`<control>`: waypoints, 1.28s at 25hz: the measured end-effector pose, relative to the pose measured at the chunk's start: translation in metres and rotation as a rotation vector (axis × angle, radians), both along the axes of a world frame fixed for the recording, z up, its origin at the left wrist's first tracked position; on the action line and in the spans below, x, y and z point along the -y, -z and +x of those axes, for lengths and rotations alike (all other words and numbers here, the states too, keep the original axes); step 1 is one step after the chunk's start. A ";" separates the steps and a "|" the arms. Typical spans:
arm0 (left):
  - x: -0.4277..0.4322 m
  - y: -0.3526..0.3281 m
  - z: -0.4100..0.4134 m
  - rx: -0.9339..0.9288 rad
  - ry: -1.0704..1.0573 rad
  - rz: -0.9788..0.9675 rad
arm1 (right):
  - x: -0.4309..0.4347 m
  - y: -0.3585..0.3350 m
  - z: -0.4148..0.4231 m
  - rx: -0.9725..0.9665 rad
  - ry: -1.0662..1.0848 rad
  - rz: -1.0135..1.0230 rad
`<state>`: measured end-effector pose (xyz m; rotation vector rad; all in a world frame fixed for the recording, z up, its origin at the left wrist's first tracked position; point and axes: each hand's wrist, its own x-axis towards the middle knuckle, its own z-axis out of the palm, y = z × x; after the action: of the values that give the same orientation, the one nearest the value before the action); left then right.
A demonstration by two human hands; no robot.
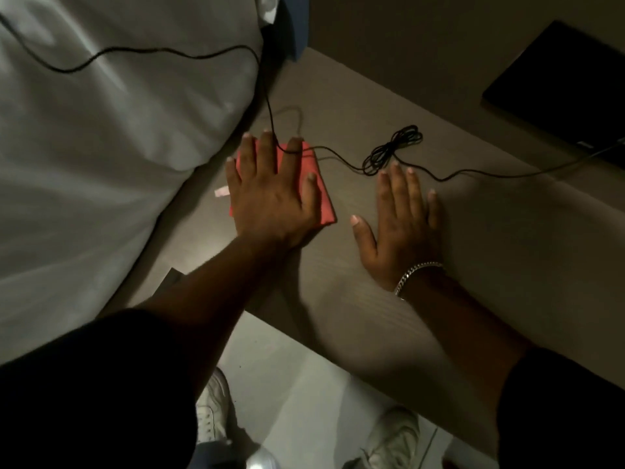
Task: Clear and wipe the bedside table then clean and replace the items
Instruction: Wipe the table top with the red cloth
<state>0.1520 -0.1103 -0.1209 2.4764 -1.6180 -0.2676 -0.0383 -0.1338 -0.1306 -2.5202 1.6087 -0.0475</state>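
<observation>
A folded red cloth (323, 201) lies flat on the brown bedside table (507, 252), near its left edge by the bed. My left hand (270, 194) presses down on the cloth with fingers spread, covering most of it. My right hand (402, 218) rests flat on the bare tabletop to the right of the cloth, fingers apart, holding nothing; a silver bracelet sits on its wrist. A thin black cable (392, 152) runs across the table behind both hands, with a coiled bundle just beyond my right fingertips, and passes over the cloth's far corner.
A white pillow and bedding (101, 147) fill the left. A black laptop (568, 86) sits at the table's far right, the cable leading to it. A small pink-white tag (221, 191) lies left of the cloth. My white shoes (213, 407) stand on the pale floor below.
</observation>
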 end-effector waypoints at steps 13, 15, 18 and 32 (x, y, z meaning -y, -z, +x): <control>0.138 -0.005 -0.037 0.046 0.100 0.050 | 0.002 -0.009 0.001 0.085 0.046 0.081; 0.126 -0.002 -0.033 0.079 0.223 0.043 | 0.000 -0.006 0.004 0.132 0.056 0.041; 0.108 0.001 -0.022 0.034 0.442 -0.047 | -0.002 -0.005 0.004 0.185 0.055 -0.047; -0.079 0.001 0.015 -0.014 0.046 -0.016 | -0.004 0.006 0.003 0.214 0.029 -0.167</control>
<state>0.1667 -0.0317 -0.1223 2.4226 -1.6659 -0.2758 -0.0351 -0.1293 -0.1362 -2.5082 1.6153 -0.4566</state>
